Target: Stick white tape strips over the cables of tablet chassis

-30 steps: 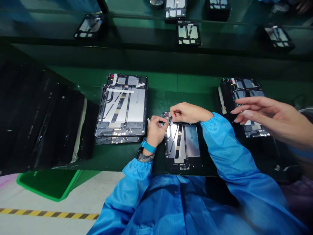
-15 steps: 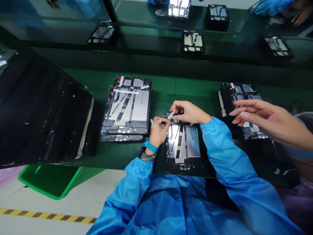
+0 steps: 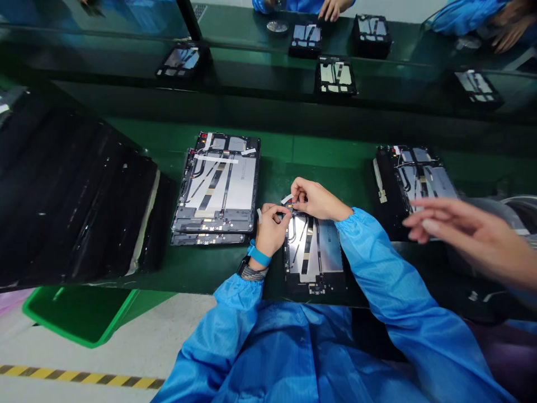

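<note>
My left hand [image 3: 271, 232] and right hand [image 3: 316, 201] are together, the right pinching one white tape strip [image 3: 287, 198] over one open tablet [image 3: 312, 257] below them. One tablet stack [image 3: 216, 190] lies left; one more tablet [image 3: 415, 179] lies right, beside a co-worker's hand [image 3: 474, 238].

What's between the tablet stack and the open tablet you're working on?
In the head view, your left hand with its blue wristband lies across that gap, above the green bench between the tablet stack and the open tablet.
</note>
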A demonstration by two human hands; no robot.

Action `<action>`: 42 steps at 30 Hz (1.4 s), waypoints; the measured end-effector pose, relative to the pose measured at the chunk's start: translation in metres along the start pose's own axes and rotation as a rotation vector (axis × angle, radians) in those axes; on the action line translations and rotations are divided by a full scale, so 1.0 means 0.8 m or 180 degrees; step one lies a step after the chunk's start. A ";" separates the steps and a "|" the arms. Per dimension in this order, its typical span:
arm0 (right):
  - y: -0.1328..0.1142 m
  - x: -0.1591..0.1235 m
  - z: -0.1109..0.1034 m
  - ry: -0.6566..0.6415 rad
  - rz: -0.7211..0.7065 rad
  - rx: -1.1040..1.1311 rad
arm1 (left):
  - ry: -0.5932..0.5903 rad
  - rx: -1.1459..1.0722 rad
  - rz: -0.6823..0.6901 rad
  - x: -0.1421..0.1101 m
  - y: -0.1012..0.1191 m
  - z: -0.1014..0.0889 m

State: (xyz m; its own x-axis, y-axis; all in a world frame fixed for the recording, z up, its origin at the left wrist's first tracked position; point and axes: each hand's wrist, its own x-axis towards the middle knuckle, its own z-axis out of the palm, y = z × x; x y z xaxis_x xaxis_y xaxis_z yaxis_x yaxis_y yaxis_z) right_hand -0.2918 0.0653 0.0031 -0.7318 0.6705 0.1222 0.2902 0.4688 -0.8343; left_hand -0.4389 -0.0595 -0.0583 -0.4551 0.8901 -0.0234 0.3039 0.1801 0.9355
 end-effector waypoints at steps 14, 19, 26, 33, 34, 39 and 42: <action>-0.020 0.002 0.009 -0.0641 0.0708 -0.0514 | 0.0023 -0.0100 0.0009 -0.002 0.000 0.000; -0.017 -0.004 0.015 -0.0600 0.0893 -0.0721 | 0.0097 -0.0015 -0.0031 -0.002 0.000 0.004; -0.008 -0.012 0.025 -0.0381 0.0603 -0.0761 | 0.0034 -0.0178 0.0109 -0.003 -0.004 -0.001; -0.004 -0.014 0.030 -0.0295 0.0567 -0.0671 | -0.0047 -0.0191 0.0085 0.001 -0.005 -0.006; -0.004 -0.015 0.030 -0.0269 0.0568 -0.0656 | -0.0061 -0.0190 0.0085 0.002 -0.004 -0.006; -0.011 -0.014 0.029 -0.0231 0.0484 -0.0531 | -0.0164 -0.0308 0.0070 0.001 -0.006 -0.011; -0.015 -0.012 0.027 -0.0223 0.0385 -0.0464 | -0.0194 -0.0357 0.0071 0.000 -0.008 -0.012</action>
State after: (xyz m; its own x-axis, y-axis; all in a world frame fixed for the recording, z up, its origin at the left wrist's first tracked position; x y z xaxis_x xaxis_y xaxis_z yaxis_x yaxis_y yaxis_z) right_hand -0.3019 0.0411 0.0003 -0.7258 0.6878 -0.0161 0.4612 0.4690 -0.7533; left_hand -0.4493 -0.0646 -0.0609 -0.3966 0.9178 -0.0204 0.2164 0.1150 0.9695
